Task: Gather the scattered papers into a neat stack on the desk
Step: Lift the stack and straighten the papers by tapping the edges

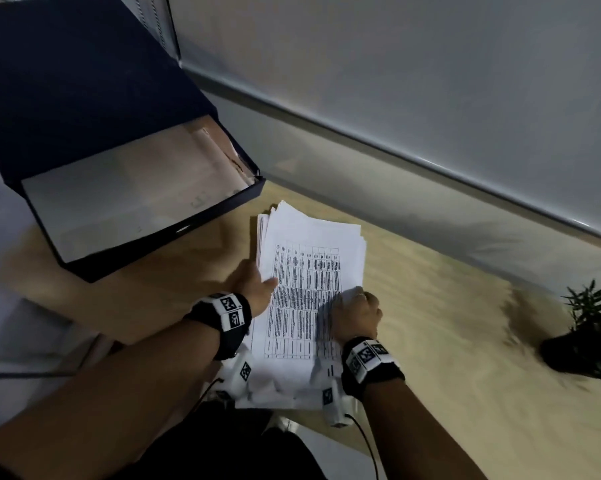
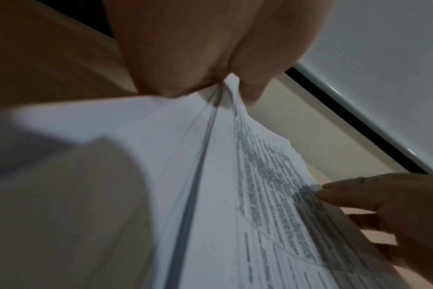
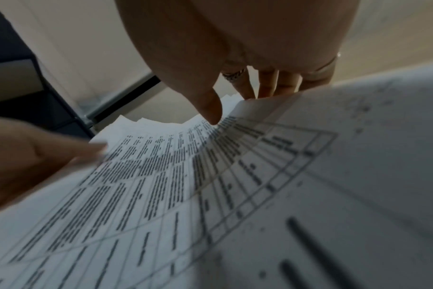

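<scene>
Gripping papers (image 1: 309, 271) by both side edges.

We see pale wood desk (image 1: 448, 323), grey wall panel (image 1: 396, 81) behind with metal trim rail (image 1: 430, 161), open dark blue box (image 1: 84, 133) far left, potted plant (image 1: 590, 327) right; dim light.
</scene>
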### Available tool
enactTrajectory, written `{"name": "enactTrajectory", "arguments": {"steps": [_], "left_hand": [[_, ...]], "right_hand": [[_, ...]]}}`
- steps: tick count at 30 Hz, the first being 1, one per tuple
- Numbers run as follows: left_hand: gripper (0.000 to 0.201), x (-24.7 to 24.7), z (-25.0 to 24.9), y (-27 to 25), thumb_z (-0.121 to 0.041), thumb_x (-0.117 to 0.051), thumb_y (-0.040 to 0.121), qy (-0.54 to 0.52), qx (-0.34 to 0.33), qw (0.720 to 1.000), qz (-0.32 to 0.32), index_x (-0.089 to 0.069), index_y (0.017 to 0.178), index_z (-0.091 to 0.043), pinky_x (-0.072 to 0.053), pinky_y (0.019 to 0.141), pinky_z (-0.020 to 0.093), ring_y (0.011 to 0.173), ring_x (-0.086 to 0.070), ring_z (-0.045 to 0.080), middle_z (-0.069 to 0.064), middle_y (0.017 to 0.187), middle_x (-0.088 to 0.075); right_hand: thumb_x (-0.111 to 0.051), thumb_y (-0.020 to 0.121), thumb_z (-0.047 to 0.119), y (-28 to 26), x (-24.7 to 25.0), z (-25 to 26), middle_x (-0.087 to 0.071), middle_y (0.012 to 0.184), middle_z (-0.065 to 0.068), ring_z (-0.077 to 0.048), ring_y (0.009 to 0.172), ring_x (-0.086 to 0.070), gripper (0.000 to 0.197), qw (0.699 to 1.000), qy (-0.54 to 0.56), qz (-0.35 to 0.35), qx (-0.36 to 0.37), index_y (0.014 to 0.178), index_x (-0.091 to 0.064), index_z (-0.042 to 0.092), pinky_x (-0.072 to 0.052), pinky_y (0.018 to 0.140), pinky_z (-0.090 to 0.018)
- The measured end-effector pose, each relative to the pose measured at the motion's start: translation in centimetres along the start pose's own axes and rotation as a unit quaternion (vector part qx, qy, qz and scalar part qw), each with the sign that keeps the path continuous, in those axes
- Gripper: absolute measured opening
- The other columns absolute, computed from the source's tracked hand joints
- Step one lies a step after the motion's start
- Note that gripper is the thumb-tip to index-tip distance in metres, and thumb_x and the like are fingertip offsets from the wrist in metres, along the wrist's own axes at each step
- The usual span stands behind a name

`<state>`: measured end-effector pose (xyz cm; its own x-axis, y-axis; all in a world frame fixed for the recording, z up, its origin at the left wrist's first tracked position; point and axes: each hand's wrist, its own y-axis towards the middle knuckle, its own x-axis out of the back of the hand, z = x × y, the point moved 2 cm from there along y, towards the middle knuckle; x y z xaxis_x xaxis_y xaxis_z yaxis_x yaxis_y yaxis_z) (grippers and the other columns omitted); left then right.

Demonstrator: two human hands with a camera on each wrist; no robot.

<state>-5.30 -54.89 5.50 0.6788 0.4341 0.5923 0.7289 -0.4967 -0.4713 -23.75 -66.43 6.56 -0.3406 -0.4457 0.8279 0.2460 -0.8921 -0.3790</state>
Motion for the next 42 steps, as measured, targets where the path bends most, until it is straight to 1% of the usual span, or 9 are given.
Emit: {"name": "enactTrajectory", "arguments": {"steps": [5,8,11,16,20,28,33,37,42], "left_hand": [[0.079,1.1,-1.1,-0.2,-0.042,-0.065,0.080,-0.121,-0.069,0.988,0.061,-0.031,0.145,-0.014,-0.031,0.116,0.044,0.138,-0.040,0.024,0.008,0.151,-0.040],[0.066,3.7,-4.0,-2.0,-0.026,-0.066,0.085,-0.220,-0.157,0.961,0.065,-0.037,0.143,-0.017,-0.031,0.116,0.039,0.135,-0.044,0.013,-0.001,0.147,-0.046],[0.046,7.0,-8.3,-4.7,0.004,-0.061,0.087,-0.318,-0.251,0.912,0.059,-0.055,0.128,-0.018,-0.045,0.104,0.028,0.118,-0.061,0.009,-0.007,0.122,-0.068],[0.029,10.9,-12.9,-6.8,-0.007,-0.067,0.086,-0.257,-0.354,0.896,-0.074,-0.059,0.112,-0.017,-0.049,0.083,0.007,0.095,-0.063,-0.013,-0.014,0.103,-0.069],[0.059,10.4,-12.2,-6.2,-0.010,-0.069,0.085,-0.268,-0.331,0.902,-0.075,-0.040,0.136,-0.012,-0.043,0.097,0.008,0.114,-0.054,-0.009,-0.003,0.128,-0.058],[0.050,8.7,-11.4,-6.2,-0.014,-0.077,0.078,-0.265,-0.336,0.903,-0.041,-0.050,0.120,-0.016,-0.047,0.098,0.020,0.110,-0.063,0.001,-0.007,0.115,-0.066],[0.030,8.9,-11.6,-6.9,-0.010,-0.080,0.075,-0.294,-0.337,0.893,-0.058,-0.068,0.100,-0.021,-0.054,0.083,0.018,0.093,-0.072,0.007,-0.004,0.097,-0.075],[0.042,8.9,-11.2,-6.5,-0.015,-0.085,0.070,-0.297,-0.323,0.897,-0.054,-0.066,0.107,-0.011,-0.055,0.089,0.024,0.098,-0.071,0.008,-0.004,0.101,-0.074],[0.053,8.9,-11.2,-6.3,-0.016,-0.080,0.073,-0.313,-0.312,0.896,-0.039,-0.056,0.120,-0.009,-0.050,0.093,0.018,0.107,-0.066,0.006,-0.002,0.114,-0.069]], "right_hand": [[-0.059,0.069,0.069,1.7,2.6,-1.7,-0.042,0.149,-0.015,-0.034,0.135,-0.041,0.098,0.996,0.076,0.029,0.039,0.142,-0.041,0.007,-0.036,0.112,-0.045],[-0.088,0.070,0.027,2.2,7.0,-0.2,-0.049,0.142,-0.004,-0.022,0.128,-0.050,0.103,0.936,0.348,0.034,0.045,0.150,-0.024,0.011,-0.039,0.111,-0.045],[-0.086,0.070,0.007,2.0,12.6,2.1,-0.072,0.114,-0.014,-0.026,0.098,-0.072,0.078,0.883,0.458,0.008,0.105,0.137,-0.047,0.005,-0.057,0.086,-0.045],[-0.077,0.078,-0.001,-1.2,18.0,6.0,-0.077,0.078,0.008,-0.009,0.072,-0.071,0.020,0.834,0.501,-0.073,0.219,0.097,-0.072,-0.002,-0.057,0.067,-0.026],[-0.081,0.074,-0.001,-3.1,16.3,6.3,-0.078,0.084,0.005,-0.014,0.078,-0.074,0.028,0.837,0.500,-0.073,0.211,0.099,-0.071,-0.009,-0.061,0.073,-0.033],[-0.084,0.073,0.009,-4.7,16.5,7.1,-0.075,0.100,-0.018,-0.030,0.091,-0.075,0.046,0.822,0.511,-0.107,0.229,0.113,-0.066,-0.006,-0.061,0.082,-0.047],[-0.074,0.085,0.021,-5.6,19.4,8.9,-0.073,0.083,0.014,0.004,0.080,-0.067,0.029,0.789,0.526,-0.199,0.246,0.107,-0.067,0.004,-0.050,0.072,-0.013],[-0.072,0.086,0.015,-5.1,20.0,9.5,-0.070,0.080,-0.005,-0.002,0.068,-0.065,0.013,0.787,0.521,-0.220,0.247,0.098,-0.069,0.010,-0.049,0.064,-0.015],[-0.077,0.081,0.014,-4.9,19.2,8.4,-0.066,0.091,-0.006,0.001,0.071,-0.065,0.052,0.776,0.551,-0.187,0.242,0.125,-0.049,0.009,-0.050,0.067,-0.015]]}}
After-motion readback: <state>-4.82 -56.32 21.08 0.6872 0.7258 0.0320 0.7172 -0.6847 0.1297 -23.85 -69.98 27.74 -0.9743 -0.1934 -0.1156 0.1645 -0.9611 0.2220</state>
